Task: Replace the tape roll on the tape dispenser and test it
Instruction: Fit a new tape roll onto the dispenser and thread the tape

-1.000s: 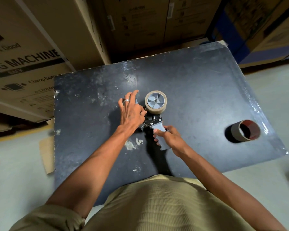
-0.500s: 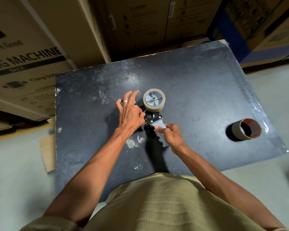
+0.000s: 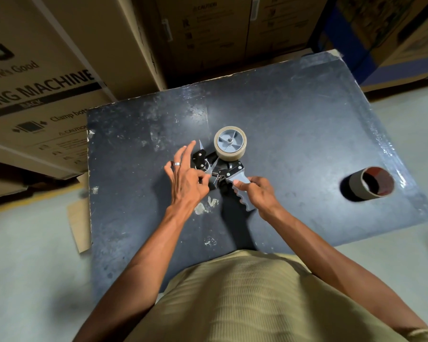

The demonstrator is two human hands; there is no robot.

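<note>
Holding the tape dispenser [image 3: 223, 169] steady on the tabletop [image 3: 307, 134] by its handle, the right hand [image 3: 257, 191] frees the left hand [image 3: 187, 178] to pinch tape near the fresh tape roll [image 3: 230, 143], apparently threading it; the empty core [image 3: 371, 182] lies well apart.

obstacle: cardboard core [image 3: 371, 182] far right | table [image 3: 294, 124] between: bare
</note>
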